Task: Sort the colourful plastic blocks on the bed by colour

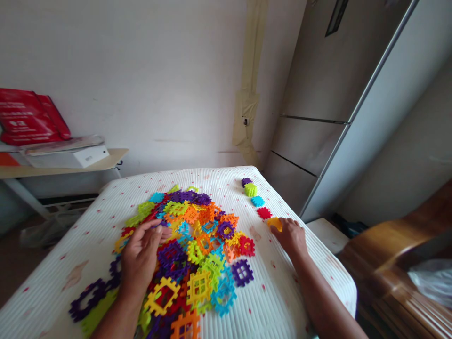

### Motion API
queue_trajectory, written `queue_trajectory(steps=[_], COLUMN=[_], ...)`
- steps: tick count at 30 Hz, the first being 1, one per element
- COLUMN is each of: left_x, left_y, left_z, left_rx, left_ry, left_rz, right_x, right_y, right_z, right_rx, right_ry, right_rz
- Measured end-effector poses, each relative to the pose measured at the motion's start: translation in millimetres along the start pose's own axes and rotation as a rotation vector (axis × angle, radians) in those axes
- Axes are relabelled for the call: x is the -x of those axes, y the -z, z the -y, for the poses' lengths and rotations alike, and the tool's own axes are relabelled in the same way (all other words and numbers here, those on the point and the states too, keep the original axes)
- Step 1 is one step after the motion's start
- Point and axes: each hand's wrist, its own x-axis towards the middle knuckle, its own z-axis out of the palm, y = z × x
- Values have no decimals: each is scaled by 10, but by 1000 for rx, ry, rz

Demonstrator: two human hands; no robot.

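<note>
A large heap of colourful plastic interlocking pieces [201, 282] covers the middle and left of the white padded table cover [282, 292]. Over the heap's left side is my left hand [144, 245], its fingers curled with thumb near the fingertips; whether a piece is between them is hidden. At the right edge, my right hand [289, 233] has its fingers on a yellow-orange piece [274, 223]. Beyond it runs a row: a red piece [264, 213], a blue piece [258, 201], green pieces [250, 189] and purple pieces [246, 181].
On a side table [116, 157] at the left lie a red bag [31, 117] and a white box [83, 155]. A tall grey fridge [318, 94] stands behind the table's right edge. Brown wooden furniture [406, 240] is at the right.
</note>
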Motion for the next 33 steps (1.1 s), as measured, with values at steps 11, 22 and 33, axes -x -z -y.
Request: queue_trajectory(steps=[11, 22, 33], left_x=[30, -47, -57], left_y=[-27, 22, 39], left_z=[-44, 93, 100], left_rx=[22, -24, -52], left_ry=[-4, 31, 46], left_rz=[-17, -84, -75], right_x=[21, -152, -157], right_y=[-51, 118, -31], right_z=[5, 1190, 2246], right_rx=[33, -553, -162], right_ry=[29, 780, 697], right_rz=[-147, -90, 156])
